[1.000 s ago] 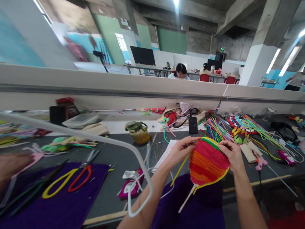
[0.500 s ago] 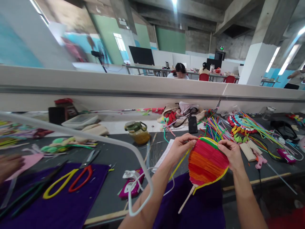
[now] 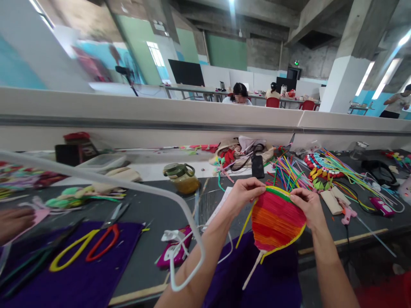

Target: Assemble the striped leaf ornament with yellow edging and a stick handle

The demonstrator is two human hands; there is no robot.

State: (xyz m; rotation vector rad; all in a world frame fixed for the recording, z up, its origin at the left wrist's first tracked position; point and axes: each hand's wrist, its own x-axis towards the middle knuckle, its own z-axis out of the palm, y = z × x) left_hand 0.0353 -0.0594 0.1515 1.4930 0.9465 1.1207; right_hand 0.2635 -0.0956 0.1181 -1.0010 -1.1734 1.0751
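A fan-shaped piece (image 3: 278, 220) of red, pink and orange chenille stems hangs between my hands, with a green band and a yellow edging along its rim. Its pale wrapped stick handle (image 3: 253, 269) points down toward me. My left hand (image 3: 245, 194) pinches the upper left corner, where a loose yellow stem end (image 3: 244, 227) dangles below. With thumb and fingers closed, my right hand (image 3: 304, 203) grips the upper right rim. Beneath the fan lies dark purple cloth (image 3: 224, 273).
Scissors (image 3: 102, 239) with yellow and red handles lie on purple cloth at left, near another person's hand (image 3: 16, 224). A white bent tube (image 3: 189, 209) crosses the front. A jar (image 3: 183, 179), loose chenille stems (image 3: 290, 173) and a pink glue gun (image 3: 348, 214) stand or lie beyond.
The view has shifted slightly, so things sit a little further left. My right hand has moved slightly left along the rim. The loose yellow end hangs at a different angle.
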